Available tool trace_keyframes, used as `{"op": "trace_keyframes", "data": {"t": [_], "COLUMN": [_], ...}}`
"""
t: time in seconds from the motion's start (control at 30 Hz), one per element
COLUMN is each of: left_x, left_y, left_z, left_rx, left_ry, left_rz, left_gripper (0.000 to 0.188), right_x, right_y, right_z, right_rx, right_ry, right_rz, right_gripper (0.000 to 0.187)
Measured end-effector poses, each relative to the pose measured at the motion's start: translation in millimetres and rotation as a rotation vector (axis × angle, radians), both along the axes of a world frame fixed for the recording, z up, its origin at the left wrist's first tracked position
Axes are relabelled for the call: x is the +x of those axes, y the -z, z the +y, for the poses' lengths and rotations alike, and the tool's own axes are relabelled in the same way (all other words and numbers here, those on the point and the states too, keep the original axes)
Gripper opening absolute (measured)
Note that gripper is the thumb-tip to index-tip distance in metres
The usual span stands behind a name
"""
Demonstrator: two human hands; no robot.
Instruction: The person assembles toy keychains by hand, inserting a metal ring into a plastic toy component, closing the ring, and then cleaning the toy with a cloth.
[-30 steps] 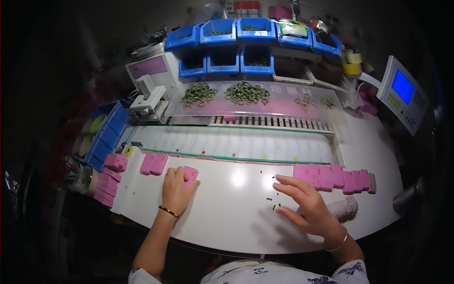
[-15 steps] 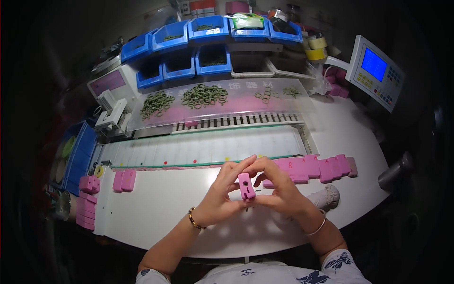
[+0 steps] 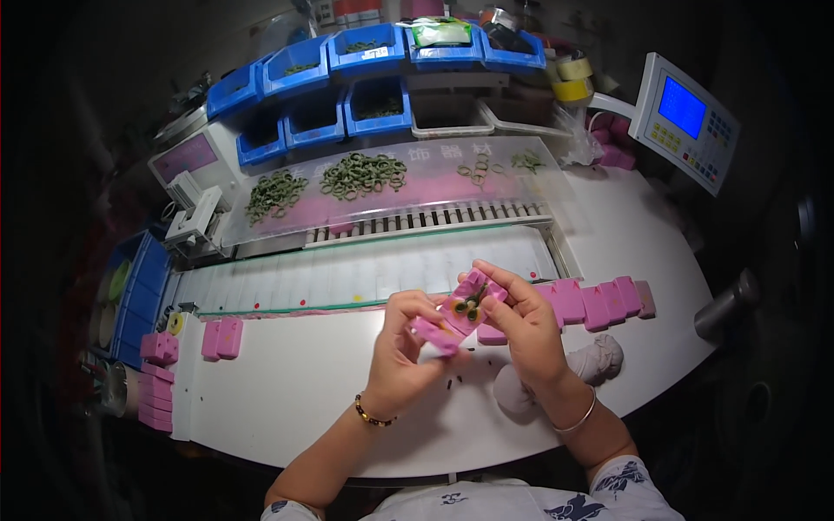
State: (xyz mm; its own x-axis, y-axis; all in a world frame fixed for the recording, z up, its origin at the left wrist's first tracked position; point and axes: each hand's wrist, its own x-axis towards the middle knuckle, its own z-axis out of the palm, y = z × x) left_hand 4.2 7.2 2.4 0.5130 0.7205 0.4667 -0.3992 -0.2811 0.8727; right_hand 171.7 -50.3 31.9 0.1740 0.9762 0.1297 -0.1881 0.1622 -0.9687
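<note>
Both hands had shifted since half a second earlier: the pink block they had held closed and upright between them was parted into two pieces, tipped to show its inside. That opening left the contents uncovered, so the work stood, as I judged it, at an opened block with its dark piece yet to be lifted clear.

The left hand [image 3: 400, 354] pinched the left pink half [image 3: 436, 336] between thumb and fingers, holding it low and slanted. The right hand [image 3: 532, 334] gripped the right pink half [image 3: 464, 293] by its edge, thumb close to a dark green looped piece [image 3: 472, 306] that sat on the half's inner face. Whether the two halves still touched at their near edges, I could not tell.

Both halves were in the air above the white desk [image 3: 287, 391], where small dark scraps [image 3: 449, 384] lay below the hands. A pale cloth bundle [image 3: 599, 356] rested by the right wrist. Two pink blocks [image 3: 229, 337] stood side by side toward the left, and more pink blocks [image 3: 598, 306] lined the right. Beyond, on a clear sheet [image 3: 417, 195], green rings [image 3: 363, 175] were heaped beneath blue bins [image 3: 367, 59].
</note>
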Motion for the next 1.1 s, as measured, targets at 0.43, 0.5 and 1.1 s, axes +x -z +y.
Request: {"op": "trace_keyframes", "data": {"t": [0.43,0.5,1.1], "left_x": [-6.3,-8.6,-8.7], "left_y": [-1.0,-1.7,4.3], "left_z": [-5.3,-2.5,7.8], "left_rx": [-0.959,-0.966,-0.917], "left_ry": [0.224,0.15,-0.192], "left_rz": [-0.134,-0.171,-0.243], "left_gripper": [0.042,0.042,0.046], "right_x": [-18.0,-28.6,-31.8], "right_y": [-4.1,-3.9,-13.5], "right_z": [-7.1,-9.2,-19.2], "right_rx": [0.413,0.469,0.773], "right_ry": [-0.06,0.057,0.246], "right_rz": [-0.817,-0.971,-0.934], "right_gripper": [0.061,0.069,0.03]}}
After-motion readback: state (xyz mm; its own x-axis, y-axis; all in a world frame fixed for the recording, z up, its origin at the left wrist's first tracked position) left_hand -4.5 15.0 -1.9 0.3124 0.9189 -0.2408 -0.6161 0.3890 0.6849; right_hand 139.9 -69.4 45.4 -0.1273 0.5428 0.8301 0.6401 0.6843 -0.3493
